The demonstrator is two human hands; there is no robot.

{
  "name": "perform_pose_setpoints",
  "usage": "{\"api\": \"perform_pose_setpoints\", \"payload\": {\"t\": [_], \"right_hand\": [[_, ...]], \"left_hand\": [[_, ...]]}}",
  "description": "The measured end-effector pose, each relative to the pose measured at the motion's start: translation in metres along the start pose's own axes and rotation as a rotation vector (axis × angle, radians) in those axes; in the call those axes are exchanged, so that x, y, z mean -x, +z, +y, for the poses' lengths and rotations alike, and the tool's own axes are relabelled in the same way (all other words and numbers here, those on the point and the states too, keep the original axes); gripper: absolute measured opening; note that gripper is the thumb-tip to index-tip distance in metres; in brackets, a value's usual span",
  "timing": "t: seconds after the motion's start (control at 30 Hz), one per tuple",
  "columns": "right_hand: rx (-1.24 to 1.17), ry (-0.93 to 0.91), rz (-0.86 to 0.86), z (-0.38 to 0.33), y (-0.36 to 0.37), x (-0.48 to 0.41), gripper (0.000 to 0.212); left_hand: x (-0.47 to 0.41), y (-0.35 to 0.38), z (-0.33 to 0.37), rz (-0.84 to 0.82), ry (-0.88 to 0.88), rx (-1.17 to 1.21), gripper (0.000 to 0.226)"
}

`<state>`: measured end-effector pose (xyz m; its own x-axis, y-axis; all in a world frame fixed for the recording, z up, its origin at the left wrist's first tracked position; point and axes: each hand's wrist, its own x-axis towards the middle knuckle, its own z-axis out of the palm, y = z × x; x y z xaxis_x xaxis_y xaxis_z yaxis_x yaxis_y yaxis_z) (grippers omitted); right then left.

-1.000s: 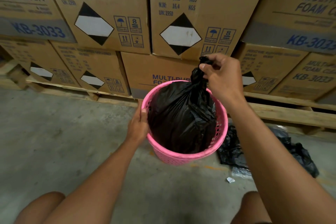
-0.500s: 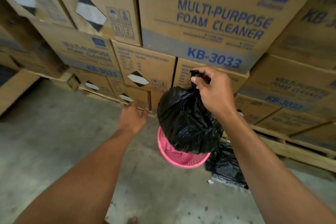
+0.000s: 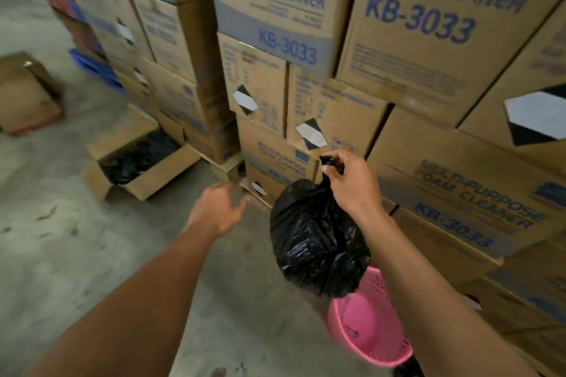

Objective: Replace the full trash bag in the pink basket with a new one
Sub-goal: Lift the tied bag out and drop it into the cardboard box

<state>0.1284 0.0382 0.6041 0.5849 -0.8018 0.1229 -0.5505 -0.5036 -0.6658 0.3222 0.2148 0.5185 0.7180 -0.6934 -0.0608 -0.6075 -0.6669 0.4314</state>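
My right hand [image 3: 352,182] grips the knotted neck of a full black trash bag [image 3: 315,242], which hangs in the air clear of the pink basket [image 3: 370,330]. The basket stands on the concrete floor below and to the right of the bag, partly hidden by my right forearm; its inside shows pink mesh. My left hand [image 3: 219,208] is stretched forward over the floor to the left of the bag, fingers relaxed, holding nothing. A bit of black plastic [image 3: 407,367] shows at the bottom edge beside the basket.
Stacked cardboard cartons [image 3: 428,70] marked foam cleaner form a wall ahead and to the right, on a wooden pallet. An open carton [image 3: 137,159] holding black bags sits on the floor at the left. Another closed box [image 3: 27,95] lies further left.
The bag has been lifted fully out of the basket and carried left. My view has swung left, so the basket now sits low at the right. My left hand has let go of the rim.
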Motion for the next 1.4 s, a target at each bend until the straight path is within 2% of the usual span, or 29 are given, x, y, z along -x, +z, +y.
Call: {"api": "perform_pose_setpoints", "payload": {"t": [0.47,0.93,1.17,1.4], "right_hand": [[-0.019,-0.105,-0.135,-0.226,0.212,-0.133,0.015],[-0.051,-0.176,-0.250,-0.380,0.449,-0.319,0.013],[-0.079,-0.092,-0.220,-0.428,0.558,-0.403,0.013],[-0.080,0.024,-0.165,-0.423,0.698,-0.492,0.014]], "left_hand": [[-0.108,-0.159,-0.247,0.081,-0.185,-0.011,0.074],[-0.291,-0.220,-0.453,0.090,-0.333,-0.056,0.067],[-0.395,-0.219,-0.549,0.055,-0.345,-0.019,0.072],[-0.520,-0.159,-0.665,-0.027,-0.310,-0.012,0.075]]}}
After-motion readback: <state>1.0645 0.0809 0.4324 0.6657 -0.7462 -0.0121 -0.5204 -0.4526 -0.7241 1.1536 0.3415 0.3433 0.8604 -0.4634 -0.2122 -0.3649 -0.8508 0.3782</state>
